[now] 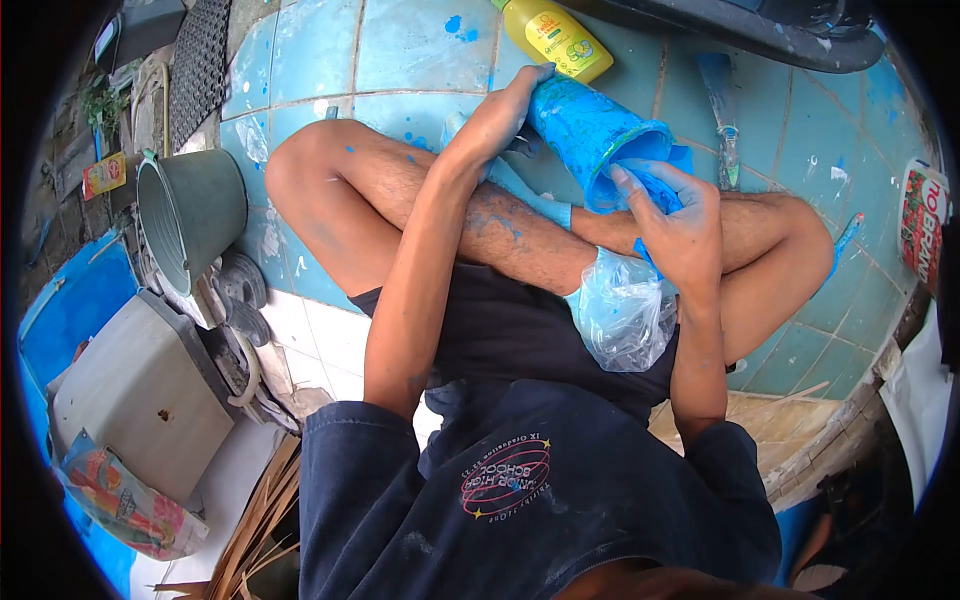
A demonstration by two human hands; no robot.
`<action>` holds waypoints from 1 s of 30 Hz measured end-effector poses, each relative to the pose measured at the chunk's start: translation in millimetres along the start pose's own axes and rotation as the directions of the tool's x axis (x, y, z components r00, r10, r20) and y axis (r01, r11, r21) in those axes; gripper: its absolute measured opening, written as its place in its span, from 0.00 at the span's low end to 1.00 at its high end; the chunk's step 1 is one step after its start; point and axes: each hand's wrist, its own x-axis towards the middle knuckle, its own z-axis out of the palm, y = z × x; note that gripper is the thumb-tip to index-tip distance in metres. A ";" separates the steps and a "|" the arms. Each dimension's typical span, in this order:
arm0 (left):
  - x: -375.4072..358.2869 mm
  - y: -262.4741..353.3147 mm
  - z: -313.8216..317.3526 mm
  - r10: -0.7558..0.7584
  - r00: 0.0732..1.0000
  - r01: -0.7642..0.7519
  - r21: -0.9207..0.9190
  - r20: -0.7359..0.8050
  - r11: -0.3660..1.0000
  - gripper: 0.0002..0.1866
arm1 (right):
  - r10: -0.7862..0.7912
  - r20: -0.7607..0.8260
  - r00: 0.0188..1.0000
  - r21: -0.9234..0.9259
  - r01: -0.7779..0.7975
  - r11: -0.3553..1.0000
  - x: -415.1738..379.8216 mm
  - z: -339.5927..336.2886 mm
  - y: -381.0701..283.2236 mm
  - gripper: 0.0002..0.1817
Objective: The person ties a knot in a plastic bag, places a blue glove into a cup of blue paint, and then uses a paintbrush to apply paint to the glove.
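A hollow blue cylinder [585,125], smeared with wet-looking blue paint, lies tilted above my crossed legs with its open end toward me. My left hand [505,115] is closed around its far end, with the fingers partly hidden behind it. At the open rim, my right hand [680,220] pinches a crumpled blue piece [655,185] that looks like paint-soaked cloth or plastic; some of it reaches inside the mouth. Below that hand, a clear plastic bag [625,315] rests on my lap. Blue paint marks my skin.
A yellow bottle [560,40] lies beyond the cylinder on blue tiles [420,55]. A paint-stained flat-bladed tool [722,115] is to its right, below a black basin-like object [760,25]. At left stand a grey bucket [195,215] and a worn pale panel [140,390].
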 end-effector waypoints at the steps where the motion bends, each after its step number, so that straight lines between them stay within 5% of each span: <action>1: 0.3 -0.4 -0.1 0.003 1.000 -0.003 -0.002 0.011 1.000 0.36 | 0.019 -0.008 1.000 0.017 -0.019 1.000 -0.3 0.2 -2.4 0.11; 12: -2.6 0.9 -0.3 0.013 1.000 -0.013 0.010 0.021 1.000 0.37 | 0.149 -0.006 0.989 -0.054 -0.150 0.987 -1.2 -1.4 -4.4 0.10; 30: -6.2 4.6 2.1 0.002 1.000 -0.002 0.003 0.013 1.000 0.35 | 0.062 -0.037 0.997 0.064 -0.059 0.996 -1.3 4.3 7.6 0.10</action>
